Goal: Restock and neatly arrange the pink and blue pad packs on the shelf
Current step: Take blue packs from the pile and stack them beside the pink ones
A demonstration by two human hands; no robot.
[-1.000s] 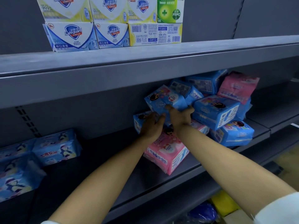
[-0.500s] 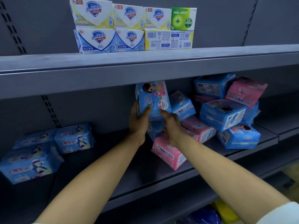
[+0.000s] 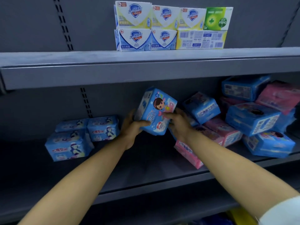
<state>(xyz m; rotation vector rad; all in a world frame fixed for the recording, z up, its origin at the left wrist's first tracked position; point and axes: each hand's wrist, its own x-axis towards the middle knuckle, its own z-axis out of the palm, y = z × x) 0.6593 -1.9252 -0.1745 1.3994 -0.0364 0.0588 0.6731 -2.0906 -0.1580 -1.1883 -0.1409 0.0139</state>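
Note:
A blue pad pack [image 3: 155, 109] with a cartoon girl on its face is held upright above the grey middle shelf [image 3: 146, 161]. My left hand [image 3: 131, 125] grips its lower left edge and my right hand [image 3: 177, 122] grips its right side. To the right lies a jumbled heap of blue packs [image 3: 253, 117] and pink packs [image 3: 224, 132], some tilted, some stacked. One pink pack [image 3: 188, 153] lies flat under my right forearm near the shelf's front edge.
Three blue packs of another design [image 3: 69, 143] sit at the left of the same shelf. Soap boxes [image 3: 168, 26] are stacked on the upper shelf [image 3: 65, 62], whose front lip overhangs the work area. A lower shelf holds yellow and blue items [image 3: 235, 216].
Both hands have pulled the blue pack out of the heap, turned it upright and carried it leftward. The camera view has shifted left and up.

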